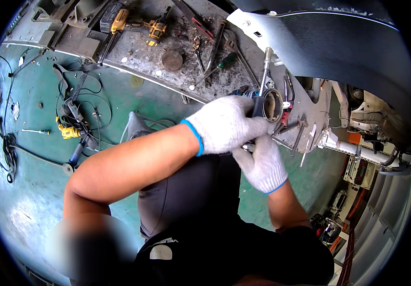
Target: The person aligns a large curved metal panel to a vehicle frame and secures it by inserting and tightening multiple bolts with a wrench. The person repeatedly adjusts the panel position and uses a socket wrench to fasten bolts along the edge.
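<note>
My left hand (228, 121), in a white knit glove with a blue cuff, closes round a dark part with a round metal ring (272, 106) at its end. Just below it, my right hand (264, 164), gloved the same way, has its fingers curled in. A small bit of shiny metal (248, 147) shows between the two hands; what the right hand grips is mostly hidden. Beyond the ring, a long silver bar (265, 71) lies on the grey metal bench (138, 57). A red-and-black tool (286, 112) lies to the right of the ring.
Yellow cordless power tools (156, 31), an adjustable wrench (238, 50), a green-handled screwdriver (225, 61) and a round disc (172, 60) lie on the bench. A dark vehicle panel (329, 45) overhangs at right. Cables and a yellow corded tool (69, 129) lie on the green floor.
</note>
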`<move>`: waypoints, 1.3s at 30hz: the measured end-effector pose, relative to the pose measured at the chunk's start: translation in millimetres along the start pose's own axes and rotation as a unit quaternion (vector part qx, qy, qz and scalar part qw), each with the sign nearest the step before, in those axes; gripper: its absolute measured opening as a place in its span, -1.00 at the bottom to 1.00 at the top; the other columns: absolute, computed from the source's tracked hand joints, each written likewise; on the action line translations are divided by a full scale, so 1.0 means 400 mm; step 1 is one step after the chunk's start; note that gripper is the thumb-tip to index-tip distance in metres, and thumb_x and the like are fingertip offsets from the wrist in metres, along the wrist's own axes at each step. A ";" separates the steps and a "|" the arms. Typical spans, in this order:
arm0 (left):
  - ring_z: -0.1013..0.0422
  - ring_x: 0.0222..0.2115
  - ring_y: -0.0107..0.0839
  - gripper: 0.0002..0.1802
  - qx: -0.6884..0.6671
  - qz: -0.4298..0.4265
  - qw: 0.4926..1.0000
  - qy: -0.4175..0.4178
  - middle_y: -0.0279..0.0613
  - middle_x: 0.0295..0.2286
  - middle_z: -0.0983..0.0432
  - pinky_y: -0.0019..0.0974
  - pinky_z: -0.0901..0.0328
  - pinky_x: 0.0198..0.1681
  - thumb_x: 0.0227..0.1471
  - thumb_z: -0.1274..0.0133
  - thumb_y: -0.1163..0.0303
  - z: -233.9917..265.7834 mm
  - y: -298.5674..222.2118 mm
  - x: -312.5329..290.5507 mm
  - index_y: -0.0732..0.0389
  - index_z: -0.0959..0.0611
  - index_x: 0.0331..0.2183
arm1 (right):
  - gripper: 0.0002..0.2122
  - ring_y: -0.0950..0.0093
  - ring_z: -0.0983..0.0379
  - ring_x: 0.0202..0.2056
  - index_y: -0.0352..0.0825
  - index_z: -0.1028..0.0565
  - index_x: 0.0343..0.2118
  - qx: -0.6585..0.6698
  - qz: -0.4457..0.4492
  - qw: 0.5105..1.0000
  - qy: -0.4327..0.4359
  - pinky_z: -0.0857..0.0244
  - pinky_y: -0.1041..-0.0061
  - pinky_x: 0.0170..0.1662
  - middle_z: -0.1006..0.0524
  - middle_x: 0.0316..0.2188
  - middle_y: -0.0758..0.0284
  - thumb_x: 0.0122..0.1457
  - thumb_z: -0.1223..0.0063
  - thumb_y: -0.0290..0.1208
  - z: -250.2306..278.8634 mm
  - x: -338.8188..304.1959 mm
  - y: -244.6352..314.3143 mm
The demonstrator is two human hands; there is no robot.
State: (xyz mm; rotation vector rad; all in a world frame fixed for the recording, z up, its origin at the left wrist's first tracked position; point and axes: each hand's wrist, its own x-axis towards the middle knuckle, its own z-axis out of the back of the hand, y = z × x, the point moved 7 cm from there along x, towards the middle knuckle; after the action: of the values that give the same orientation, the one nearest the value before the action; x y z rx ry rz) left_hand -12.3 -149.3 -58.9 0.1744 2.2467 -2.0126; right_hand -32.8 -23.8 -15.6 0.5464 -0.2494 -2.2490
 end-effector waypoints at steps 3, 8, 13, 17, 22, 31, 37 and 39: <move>-0.57 -0.31 -0.28 -0.50 0.054 -0.019 0.998 0.032 0.07 -0.36 -0.65 -0.14 -0.44 -0.14 0.11 -0.21 0.07 -0.017 -0.007 0.031 0.36 -0.68 -0.17 | -0.46 0.08 -0.63 -0.28 -0.47 -0.42 -0.03 -0.135 -0.099 0.981 0.094 -0.52 0.17 -0.18 -0.62 -0.39 0.06 0.20 -0.25 -0.05 0.017 -0.005 -0.032; -0.56 -0.34 -0.23 -0.55 0.034 -0.043 0.998 0.018 0.08 -0.40 -0.63 -0.12 -0.42 -0.17 0.19 -0.14 0.10 -0.007 -0.003 0.026 0.36 -0.67 -0.20 | -0.48 0.26 -0.59 -0.26 -0.46 -0.39 0.02 0.118 -0.070 0.990 0.041 -0.50 0.29 -0.13 -0.59 -0.31 0.19 0.22 -0.25 -0.11 0.025 -0.001 0.012; -0.55 -0.35 -0.30 -0.53 0.020 -0.011 1.000 0.019 -0.02 -0.43 -0.61 -0.13 -0.43 -0.21 0.19 -0.19 0.04 0.015 -0.042 0.018 0.33 -0.68 -0.24 | -0.65 0.47 -0.41 -0.38 -0.40 -0.40 -0.08 0.627 -0.029 0.767 -0.134 -0.36 0.43 -0.16 -0.48 -0.39 0.31 0.12 -0.10 -0.32 -0.089 -0.014 -0.029; -0.50 -0.18 -0.36 -0.41 -0.035 -0.055 0.979 -0.192 -0.06 -0.21 -0.62 -0.26 -0.40 -0.05 0.16 -0.27 0.01 0.123 -0.068 0.029 0.31 -0.60 -0.01 | -0.74 0.43 -0.32 -0.49 -0.34 -0.43 -0.33 0.778 0.017 0.627 -0.036 -0.27 0.21 -0.04 -0.37 -0.59 0.33 0.00 -0.11 -0.27 -0.104 0.020 0.005; -0.41 0.05 -0.34 -0.46 -0.175 -0.238 0.914 -0.277 -0.10 0.00 -0.53 -0.26 -0.26 0.20 0.12 -0.23 0.28 0.227 -0.166 0.091 0.39 -0.56 0.06 | -0.81 0.60 -0.04 -0.66 -0.23 -0.46 -0.23 0.875 0.059 0.480 0.009 -0.13 0.45 -0.28 -0.17 -0.75 0.52 0.24 0.05 -0.24 -0.134 0.065 0.021; -0.43 -0.02 -0.31 -0.54 -0.525 -0.229 0.740 -0.354 -0.20 -0.02 -0.56 -0.23 -0.21 0.15 0.28 0.15 0.07 0.217 -0.120 0.199 0.19 -0.61 -0.04 | -0.72 0.47 -0.50 -0.51 -0.41 -0.42 -0.07 0.436 -0.067 0.885 -0.148 -0.38 0.37 -0.44 -0.53 -0.52 0.31 0.28 -0.16 -0.36 -0.083 0.033 -0.044; -0.46 -0.07 -0.34 -0.45 -0.551 -0.284 0.665 -0.416 -0.24 -0.01 -0.57 -0.26 -0.31 0.06 0.34 0.06 -0.04 0.192 -0.139 0.212 0.21 -0.62 0.05 | -0.79 0.46 -0.38 -0.49 -0.36 -0.43 -0.13 0.915 0.035 0.402 0.011 -0.36 0.26 -0.19 -0.38 -0.61 0.40 0.15 -0.02 -0.52 -0.160 0.084 -0.003; -0.47 -0.07 -0.34 -0.47 -0.565 -0.283 0.656 -0.413 -0.24 -0.02 -0.58 -0.27 -0.30 0.07 0.34 0.06 -0.03 0.175 -0.128 0.206 0.22 -0.63 0.03 | -0.84 0.47 -0.39 -0.51 -0.35 -0.42 -0.18 0.883 -0.014 0.468 -0.027 -0.35 0.33 -0.27 -0.40 -0.61 0.41 0.20 -0.02 -0.47 -0.168 0.073 -0.029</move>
State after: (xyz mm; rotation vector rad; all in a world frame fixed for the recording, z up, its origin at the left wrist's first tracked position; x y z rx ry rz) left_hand -101.1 -224.1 -29.8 -1.3505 2.4008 -0.1619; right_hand -26.8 -38.1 -88.2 1.3602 -2.6657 -1.0807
